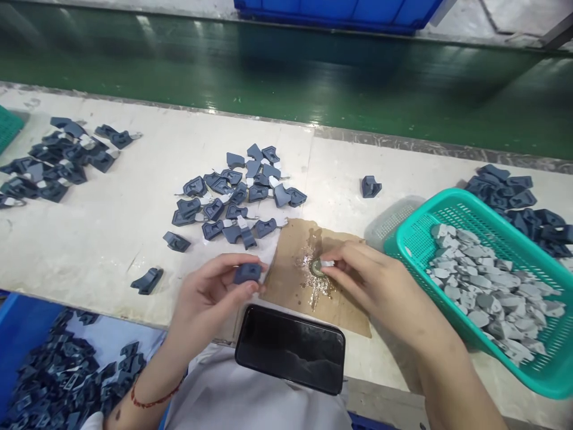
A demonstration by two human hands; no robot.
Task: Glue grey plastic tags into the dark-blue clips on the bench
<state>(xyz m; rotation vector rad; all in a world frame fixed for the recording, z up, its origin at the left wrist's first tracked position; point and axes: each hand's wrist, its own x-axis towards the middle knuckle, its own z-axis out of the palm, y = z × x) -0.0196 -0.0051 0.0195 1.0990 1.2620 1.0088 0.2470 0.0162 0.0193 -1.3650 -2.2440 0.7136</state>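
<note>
My left hand (219, 289) holds a dark blue-grey plastic part (248, 273) between thumb and fingers, left of a brown cardboard piece (286, 263). Over the cardboard, my right hand (362, 275) pinches a small light-grey piece (327, 263) at a small round container (317, 267). Shiny wet spots surround that container. Beyond my left hand lies a group of dark parts (239, 194), several with light pieces in them. A teal basket (403, 239) on the right holds many light-grey pieces (496, 286).
A black phone (290, 349) lies at the near edge. More dark parts are heaped at the left (58, 158) and far right (514, 197). A blue bin (22, 316) full of dark parts is at lower left. Behind the table runs a green belt (179, 71).
</note>
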